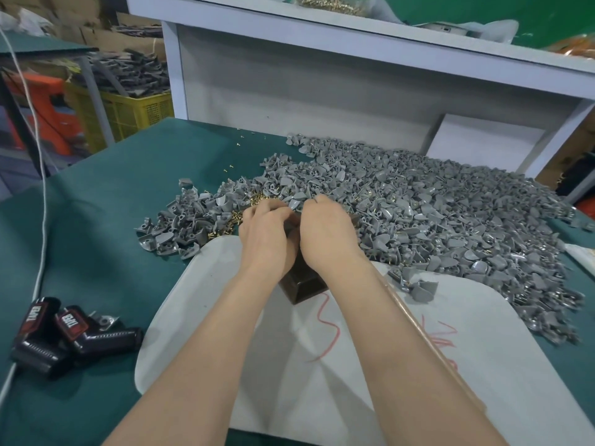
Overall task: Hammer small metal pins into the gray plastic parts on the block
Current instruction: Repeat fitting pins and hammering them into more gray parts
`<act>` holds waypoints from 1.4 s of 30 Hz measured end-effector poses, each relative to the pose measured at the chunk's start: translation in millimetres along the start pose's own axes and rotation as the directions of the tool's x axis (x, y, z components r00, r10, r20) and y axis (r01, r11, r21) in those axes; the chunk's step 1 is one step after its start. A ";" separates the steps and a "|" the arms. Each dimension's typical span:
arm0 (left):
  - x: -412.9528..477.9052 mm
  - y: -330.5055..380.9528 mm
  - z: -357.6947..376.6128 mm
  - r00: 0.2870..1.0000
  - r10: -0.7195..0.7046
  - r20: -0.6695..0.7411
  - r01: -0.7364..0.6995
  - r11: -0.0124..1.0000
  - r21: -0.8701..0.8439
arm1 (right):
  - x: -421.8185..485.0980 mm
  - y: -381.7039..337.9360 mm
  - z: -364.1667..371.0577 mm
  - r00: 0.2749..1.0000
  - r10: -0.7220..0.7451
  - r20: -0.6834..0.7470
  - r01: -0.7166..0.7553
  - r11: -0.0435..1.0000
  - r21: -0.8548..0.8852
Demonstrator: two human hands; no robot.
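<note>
Knuckles up, left hand [264,235] beside right hand [329,231], over block [302,289]

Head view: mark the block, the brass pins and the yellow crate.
block [302,288], head view, its exposed near corner.
brass pins [230,225], head view, middle of the loose heap.
yellow crate [128,115], head view, its meshed side wall.

Matt gray plastic parts [418,204], shiny metal pins [232,225] — green cloth tabletop [96,252].

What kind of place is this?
Probably a small factory assembly bench: a huge heap of gray plastic parts, brass pins mixed in, and a yellow crate of more stock.
</note>
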State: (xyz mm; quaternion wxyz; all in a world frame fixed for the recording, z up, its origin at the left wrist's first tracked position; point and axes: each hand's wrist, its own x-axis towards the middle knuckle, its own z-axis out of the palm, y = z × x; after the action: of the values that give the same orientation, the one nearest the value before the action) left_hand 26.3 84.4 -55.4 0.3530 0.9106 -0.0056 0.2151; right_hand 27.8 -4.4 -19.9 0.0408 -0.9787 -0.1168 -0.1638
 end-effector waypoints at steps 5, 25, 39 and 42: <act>2.4 -2.3 -2.6 0.999 -0.044 0.027 0.046 0.998 -0.052 | -5.2 13.2 11.1 0.978 0.208 0.001 -0.190 0.894 0.406; 1.0 -2.6 0.4 1.000 -0.005 -0.012 0.005 0.999 -0.037 | 3.1 10.5 11.4 0.994 0.104 -0.031 -0.097 0.981 0.168; 1.5 -2.0 -0.4 0.999 -0.035 0.008 0.036 0.998 -0.060 | 1.2 11.2 4.9 0.968 0.235 0.087 -0.250 0.897 0.364; 2.2 -2.3 -2.0 0.998 -0.050 0.023 0.051 0.997 -0.053 | -6.0 21.8 0.6 0.967 0.246 0.067 -0.249 0.854 0.457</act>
State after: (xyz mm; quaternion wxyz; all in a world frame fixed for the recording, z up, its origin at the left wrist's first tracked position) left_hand 27.9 87.7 -54.7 0.3824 0.9029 0.0080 0.1960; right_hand 27.8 -26.8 -23.4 0.2925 -0.9481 -0.0257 -0.1217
